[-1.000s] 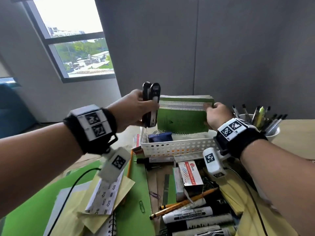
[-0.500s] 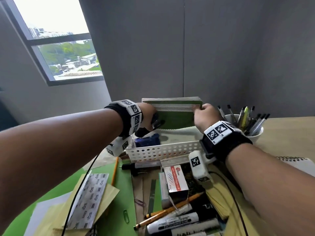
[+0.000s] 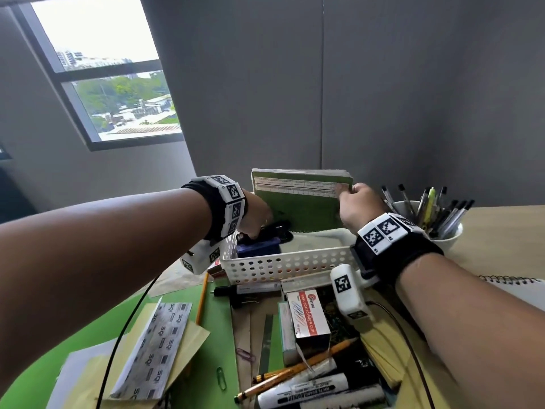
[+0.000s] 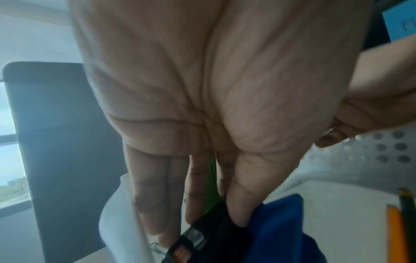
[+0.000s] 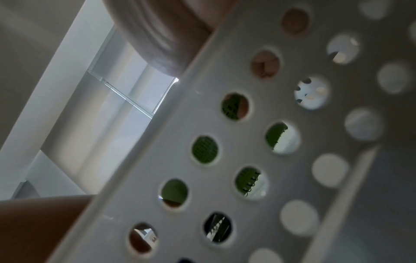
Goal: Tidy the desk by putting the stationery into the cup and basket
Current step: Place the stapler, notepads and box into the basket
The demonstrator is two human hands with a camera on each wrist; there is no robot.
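Gripping black stapler in left hand inside basket, right hand pinching green notebook.

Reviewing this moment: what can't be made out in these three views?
- Head view: the left hand fingers and most of the black stapler are hidden behind the wrist and basket wall.
- Left wrist view: the palm fills the picture; the stapler is blurred and cut off by the bottom edge.
- Right wrist view: the basket wall blocks the right hand; the green notebook shows only through holes.
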